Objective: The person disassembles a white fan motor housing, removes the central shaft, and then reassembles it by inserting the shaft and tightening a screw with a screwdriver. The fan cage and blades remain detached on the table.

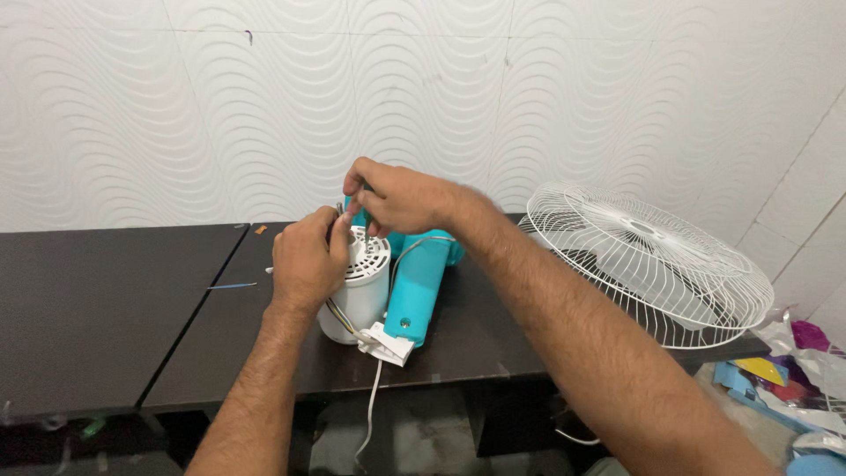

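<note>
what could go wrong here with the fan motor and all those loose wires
The thin wires under the left hand may get pinched or tugged loose from the white motor. The white cord hangs off the table edge and might snag, dragging the motor. The fan grille overhangs the table and could tip.

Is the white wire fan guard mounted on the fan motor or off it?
Off. The white wire guard lies tilted on the dark table, apart from the white motor that the left hand grips.
</note>
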